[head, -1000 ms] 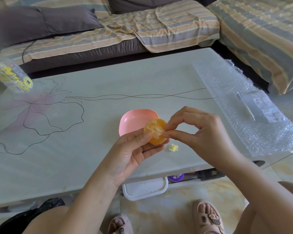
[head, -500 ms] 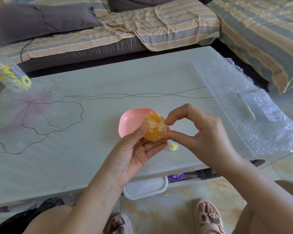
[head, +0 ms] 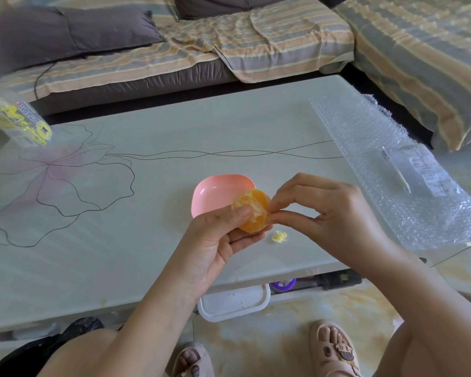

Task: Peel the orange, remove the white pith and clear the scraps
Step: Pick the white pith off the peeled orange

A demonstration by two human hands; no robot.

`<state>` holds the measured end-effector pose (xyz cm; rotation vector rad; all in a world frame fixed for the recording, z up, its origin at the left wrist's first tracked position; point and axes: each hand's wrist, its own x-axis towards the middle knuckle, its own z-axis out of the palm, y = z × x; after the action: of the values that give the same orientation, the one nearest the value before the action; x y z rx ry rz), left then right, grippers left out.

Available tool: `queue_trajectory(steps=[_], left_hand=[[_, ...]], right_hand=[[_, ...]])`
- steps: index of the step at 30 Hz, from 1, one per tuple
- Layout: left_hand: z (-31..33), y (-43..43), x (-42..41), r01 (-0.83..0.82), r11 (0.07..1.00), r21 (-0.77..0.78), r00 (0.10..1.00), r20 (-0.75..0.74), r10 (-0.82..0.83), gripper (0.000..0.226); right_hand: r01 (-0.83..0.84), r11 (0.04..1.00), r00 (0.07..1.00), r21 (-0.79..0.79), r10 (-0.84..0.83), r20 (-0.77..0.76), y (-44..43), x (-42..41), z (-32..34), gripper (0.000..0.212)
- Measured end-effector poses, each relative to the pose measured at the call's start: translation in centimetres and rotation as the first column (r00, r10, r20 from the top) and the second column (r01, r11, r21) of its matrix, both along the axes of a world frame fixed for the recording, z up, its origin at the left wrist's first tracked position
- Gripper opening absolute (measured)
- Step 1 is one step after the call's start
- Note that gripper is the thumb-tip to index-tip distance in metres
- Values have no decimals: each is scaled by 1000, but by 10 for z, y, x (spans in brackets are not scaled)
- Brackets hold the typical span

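A peeled orange (head: 256, 213) is cradled in my left hand (head: 218, 240), thumb on its front and fingers curled beneath it. My right hand (head: 329, 219) is at the orange's right side, thumb and forefinger pinching at its surface where pale pith shows. Just behind the fruit lies an empty pink dish (head: 215, 195) on the pale table (head: 120, 254). A small yellowish scrap of pith (head: 279, 237) lies on the table below my right hand.
Bubble wrap (head: 386, 164) with a labelled packet covers the table's right side. A clear bag with yellow print (head: 19, 123) stands at the far left. A white tub (head: 234, 302) sits under the table's front edge; striped sofas lie behind and to the right.
The orange has turned in my left hand, showing more of its segments. My right fingers have shifted along its right side while still pinching at it.
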<state>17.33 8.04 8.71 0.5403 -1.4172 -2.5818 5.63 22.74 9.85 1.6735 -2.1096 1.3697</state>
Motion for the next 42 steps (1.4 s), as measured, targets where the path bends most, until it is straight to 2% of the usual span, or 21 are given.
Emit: queue_trajectory(steps=[6,10,11,14,18,21,25,28,33,36,42], left_hand=[[0,3,0,-9,1000,18,1000,30,9,60],[1,4,0,-36,997,75,998,51,32,59],[1,5,0,-40,996,84,998,59,35,53],[5,8,-1,-71,989,130,993,102,58,19],[9,11,-2,-84,978,192,993,99,66,22],[11,10,-3,-85,984,158,993,99,70,21],[8,8,-3,-102,995,9,990,103,101,23],[8,10,-2,-96,993,-72,989,105,103,10],[9,15,-2,-159,986,-45,979,119,163,25],[11,17,-2,-188,980,-64,976,101,193,24],[11,21,-1,-200,977,-77,970,121,208,29]], right_hand=[[-15,999,997,47,19,-73,2,-2,-1,8],[-19,996,981,90,36,-192,1,-4,-2,11],[-19,995,976,99,40,-216,1,-4,-2,12],[-8,995,964,98,34,-263,0,-4,-3,16],[3,1000,980,-9,-5,-199,-1,0,-4,10],[16,998,985,-53,-25,-170,0,1,-2,10],[2,1000,981,11,0,-197,2,-3,-1,6],[3,997,983,71,10,-183,2,-4,-1,4],[69,995,990,74,-59,-129,0,2,-3,3],[116,991,985,61,-106,-138,-2,5,-3,5],[94,989,983,117,-73,-170,-2,4,0,10]])
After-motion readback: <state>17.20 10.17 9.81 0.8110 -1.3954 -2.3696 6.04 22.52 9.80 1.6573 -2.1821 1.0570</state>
